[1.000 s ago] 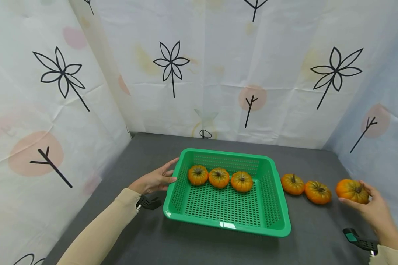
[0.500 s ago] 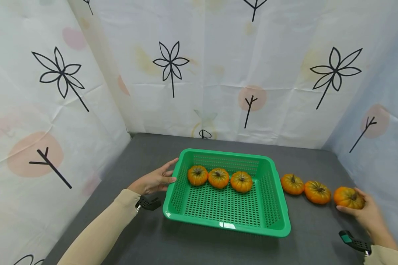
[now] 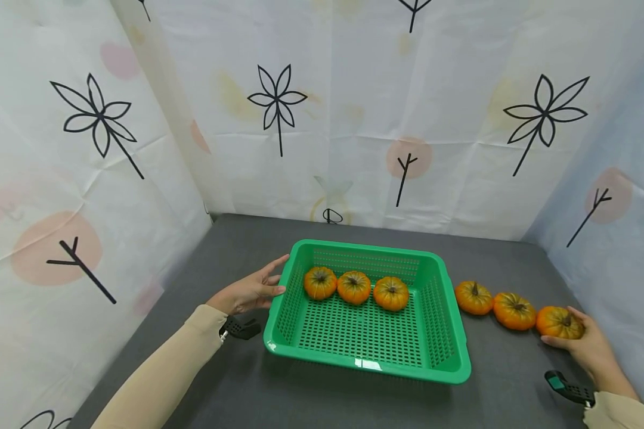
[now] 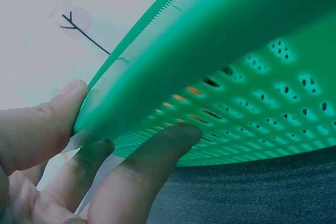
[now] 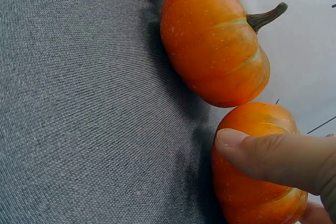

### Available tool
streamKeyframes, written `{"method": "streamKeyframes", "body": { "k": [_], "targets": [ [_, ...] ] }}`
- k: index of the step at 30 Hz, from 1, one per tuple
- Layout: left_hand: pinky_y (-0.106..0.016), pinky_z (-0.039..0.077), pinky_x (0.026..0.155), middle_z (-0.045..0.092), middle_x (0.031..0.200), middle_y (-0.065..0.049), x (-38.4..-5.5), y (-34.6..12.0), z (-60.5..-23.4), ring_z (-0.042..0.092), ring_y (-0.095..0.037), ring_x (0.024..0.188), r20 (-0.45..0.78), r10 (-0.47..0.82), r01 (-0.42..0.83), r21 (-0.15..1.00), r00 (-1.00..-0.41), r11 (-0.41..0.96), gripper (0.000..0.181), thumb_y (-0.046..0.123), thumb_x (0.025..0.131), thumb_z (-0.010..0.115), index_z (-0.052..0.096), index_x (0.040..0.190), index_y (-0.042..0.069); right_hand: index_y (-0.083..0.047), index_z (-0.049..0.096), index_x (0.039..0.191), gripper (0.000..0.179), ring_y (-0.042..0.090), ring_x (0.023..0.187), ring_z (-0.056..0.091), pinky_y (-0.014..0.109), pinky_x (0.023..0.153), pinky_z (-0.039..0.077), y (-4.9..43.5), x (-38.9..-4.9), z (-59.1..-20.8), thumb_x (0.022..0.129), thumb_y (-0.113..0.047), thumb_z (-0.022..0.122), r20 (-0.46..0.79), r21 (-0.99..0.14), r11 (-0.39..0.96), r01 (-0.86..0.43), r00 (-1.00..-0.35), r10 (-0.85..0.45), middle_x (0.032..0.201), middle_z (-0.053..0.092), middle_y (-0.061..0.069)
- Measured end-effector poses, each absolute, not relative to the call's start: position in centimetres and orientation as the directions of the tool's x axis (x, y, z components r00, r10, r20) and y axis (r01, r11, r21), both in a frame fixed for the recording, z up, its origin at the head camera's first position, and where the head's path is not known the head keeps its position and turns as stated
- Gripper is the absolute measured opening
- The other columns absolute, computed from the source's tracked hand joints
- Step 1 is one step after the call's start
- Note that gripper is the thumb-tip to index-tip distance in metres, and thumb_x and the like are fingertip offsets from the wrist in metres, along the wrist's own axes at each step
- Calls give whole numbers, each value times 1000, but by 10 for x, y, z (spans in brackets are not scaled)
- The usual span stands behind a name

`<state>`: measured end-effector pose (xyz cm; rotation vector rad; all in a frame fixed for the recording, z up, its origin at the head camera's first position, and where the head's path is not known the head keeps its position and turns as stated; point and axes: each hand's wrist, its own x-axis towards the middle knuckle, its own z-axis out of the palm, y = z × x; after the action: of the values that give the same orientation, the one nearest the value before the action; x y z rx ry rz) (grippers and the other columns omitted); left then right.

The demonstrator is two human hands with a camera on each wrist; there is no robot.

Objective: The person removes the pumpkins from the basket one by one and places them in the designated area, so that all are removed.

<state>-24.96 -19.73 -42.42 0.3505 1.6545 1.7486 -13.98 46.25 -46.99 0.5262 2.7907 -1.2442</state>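
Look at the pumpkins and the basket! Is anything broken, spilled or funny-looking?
Nothing stands out. Three pumpkins sit in a row inside the green basket, and three more pumpkins line up outside it, with the right hand holding the end one. I see no spills or breaks.

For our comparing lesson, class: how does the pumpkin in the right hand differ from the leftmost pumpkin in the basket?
The held pumpkin is outside the basket; the leftmost basket pumpkin is inside. The right hand grips the held pumpkin, while no hand touches the leftmost basket pumpkin. Both are orange and ribbed.
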Motion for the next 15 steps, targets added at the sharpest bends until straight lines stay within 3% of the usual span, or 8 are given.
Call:
{"method": "streamKeyframes", "body": {
  "k": [9, 15],
  "targets": [
    [-50, 54, 92, 19, 159, -20, -249, -197, -423, 58, -37, 120, -262, 642, -309, 950, -721, 41, 91, 3, 96, 59, -2, 156, 35, 12, -7, 147, 107, 64, 131, 9, 71, 108, 14, 458, -140, -464, 87, -24, 74, -198, -713, 622, 323, -944, 263, 147, -3, 46],
    [-50, 54, 92, 19, 159, -20, -248, -196, -422, 57, -38, 121, -262, 637, -307, 951, -725, 42, 91, 4, 96, 59, -2, 156, 35, 11, -8, 147, 107, 63, 134, 3, 71, 110, 9, 456, -140, -462, 88, -25, 73, -207, -713, 619, 329, -942, 263, 147, -6, 44]
  ]
}}
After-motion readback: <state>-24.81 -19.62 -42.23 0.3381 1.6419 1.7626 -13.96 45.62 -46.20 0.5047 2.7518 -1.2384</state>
